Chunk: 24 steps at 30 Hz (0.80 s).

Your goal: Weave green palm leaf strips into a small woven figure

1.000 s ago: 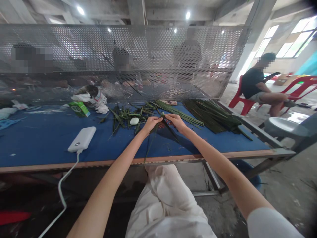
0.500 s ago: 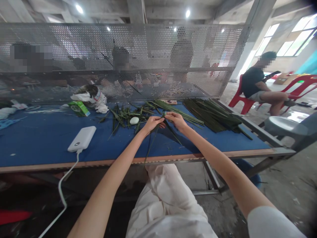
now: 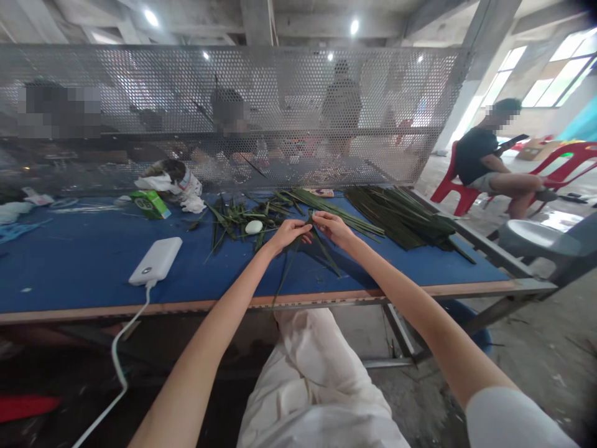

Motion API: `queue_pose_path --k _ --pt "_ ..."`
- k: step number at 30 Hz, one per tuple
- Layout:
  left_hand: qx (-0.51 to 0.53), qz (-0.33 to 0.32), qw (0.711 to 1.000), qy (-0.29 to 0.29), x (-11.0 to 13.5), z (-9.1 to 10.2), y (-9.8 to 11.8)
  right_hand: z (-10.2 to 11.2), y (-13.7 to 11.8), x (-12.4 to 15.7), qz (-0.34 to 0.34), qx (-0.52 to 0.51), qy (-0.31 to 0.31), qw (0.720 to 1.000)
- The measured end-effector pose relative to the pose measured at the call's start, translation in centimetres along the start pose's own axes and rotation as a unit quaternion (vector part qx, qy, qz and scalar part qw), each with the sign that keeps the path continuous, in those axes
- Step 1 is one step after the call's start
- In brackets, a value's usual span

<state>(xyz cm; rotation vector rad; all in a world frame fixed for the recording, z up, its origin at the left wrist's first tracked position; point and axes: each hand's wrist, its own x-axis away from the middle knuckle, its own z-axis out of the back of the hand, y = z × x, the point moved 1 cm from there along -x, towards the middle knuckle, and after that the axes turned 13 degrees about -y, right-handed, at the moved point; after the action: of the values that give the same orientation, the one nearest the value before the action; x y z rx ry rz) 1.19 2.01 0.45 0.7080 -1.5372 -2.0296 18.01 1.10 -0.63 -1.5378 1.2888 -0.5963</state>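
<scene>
Close together over the blue table, my left hand (image 3: 293, 233) and my right hand (image 3: 332, 225) both pinch green leaf strips (image 3: 326, 250). Long ends of the strips hang down between and below the fingers, one past the table's front edge. What lies right under the fingertips is too small to make out. Left of my left hand rests a white egg-shaped object (image 3: 254, 227), beside a heap of cut leaf pieces (image 3: 228, 218). Behind my right hand lie long, narrow green leaves (image 3: 336, 208).
A dark leaf stack (image 3: 401, 214) covers the table's right part. A white power bank (image 3: 156, 260) with a cable, a green box (image 3: 150, 204) and a crumpled bag (image 3: 189, 190) are at left. A perforated metal screen (image 3: 289, 112) stands behind. A person (image 3: 485, 149) sits at right.
My right fingers have shifted very slightly at the strips. Both hands keep their pinch in nearly the same place.
</scene>
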Motion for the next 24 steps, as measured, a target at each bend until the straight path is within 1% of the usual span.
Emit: queue_pose_path --k 3,10,12,15,19,24 --pt "0.001 -0.002 1.000 -0.002 -0.05 -0.06 0.01 0.01 0.03 -0.06 0.008 0.004 -0.004 1.000" --pt "-0.017 -0.025 1.000 0.007 0.02 -0.44 0.20 0.35 0.08 -0.19 0.010 0.019 0.009 1.000" --pt "-0.017 -0.023 0.999 0.015 0.07 -0.52 0.23 0.37 0.08 -0.09 0.007 0.045 0.013 0.999" --pt "-0.013 -0.012 0.999 0.029 0.11 -0.55 0.21 0.25 0.02 0.16 0.014 0.116 0.007 0.993" --pt "0.006 0.000 0.999 0.048 0.05 -0.34 -0.04 0.01 -0.06 0.36 0.040 0.193 -0.012 0.980" --pt "0.032 0.005 0.998 0.060 -0.16 -0.17 -0.36 0.01 -0.03 0.21 0.076 0.251 -0.034 0.964"
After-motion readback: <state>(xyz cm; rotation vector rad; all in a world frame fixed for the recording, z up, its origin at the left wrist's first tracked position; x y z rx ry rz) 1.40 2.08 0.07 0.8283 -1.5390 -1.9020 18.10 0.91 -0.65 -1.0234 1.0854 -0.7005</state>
